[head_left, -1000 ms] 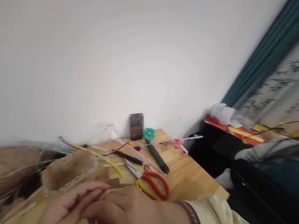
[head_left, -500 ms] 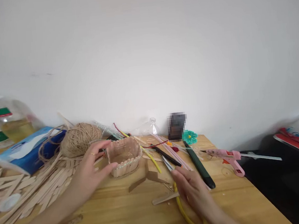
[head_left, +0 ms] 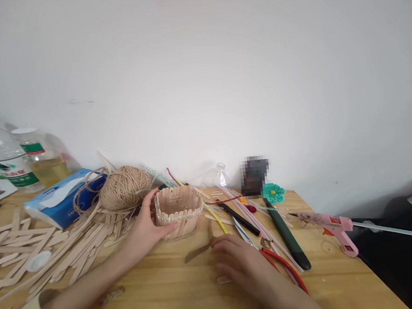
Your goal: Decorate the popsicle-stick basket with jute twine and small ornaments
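A small oval basket made of wooden craft sticks (head_left: 184, 227), trimmed with a sparkly strand, stands on the table. My left hand (head_left: 152, 223) grips its left side, thumb in front and fingers behind. My right hand (head_left: 238, 258) is low over the table, fingers bent down and smeared by motion. By its fingertips is a bent brown strip (head_left: 197, 252); whether I hold it is hidden. Scissors with red handles (head_left: 288, 268) lie just beyond that hand, partly covered by it. One craft stick tip (head_left: 224, 280) shows under the palm.
Loose craft sticks (head_left: 68, 255) and a twine ball (head_left: 126, 186) lie left, near a blue tissue pack (head_left: 65, 202) and bottles (head_left: 6, 159). On the right are a dark green tool (head_left: 289, 239), a teal flower (head_left: 273, 193) and a pink glue gun (head_left: 339, 229) at the table edge.
My right hand has let go of the scissors and moved left to the brown strip. My left hand has closed onto the basket. The view has shifted slightly left.
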